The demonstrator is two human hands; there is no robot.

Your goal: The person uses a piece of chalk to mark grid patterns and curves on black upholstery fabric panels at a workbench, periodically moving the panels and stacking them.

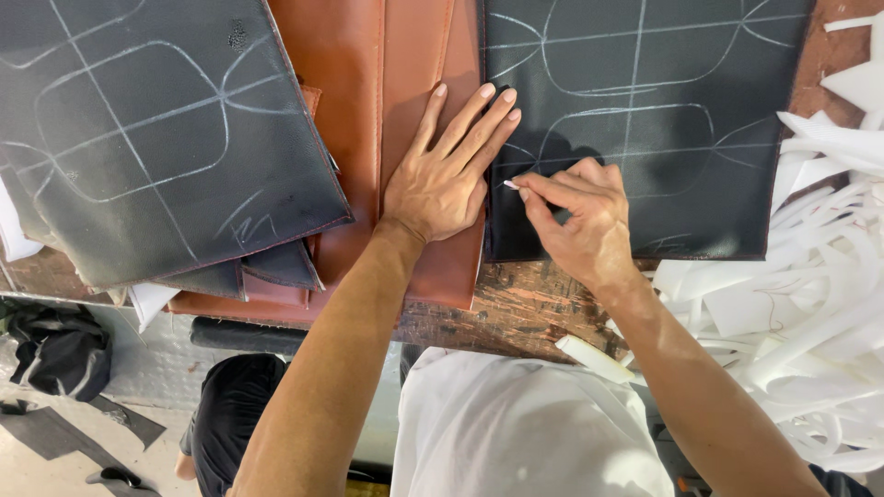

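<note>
A small white piece of chalk (511, 185) sits pinched between the thumb and fingertips of the right hand (582, 221), its tip on the left edge of a black leather panel (645, 129) covered with chalk lines. Just left of that panel, the left hand (445, 175) lies flat and open, fingers spread, on a brown leather piece (405, 55). Farther left of the panel lies a stack of black marked panels (157, 138); to its right, white foam strips (820, 276) are heaped.
</note>
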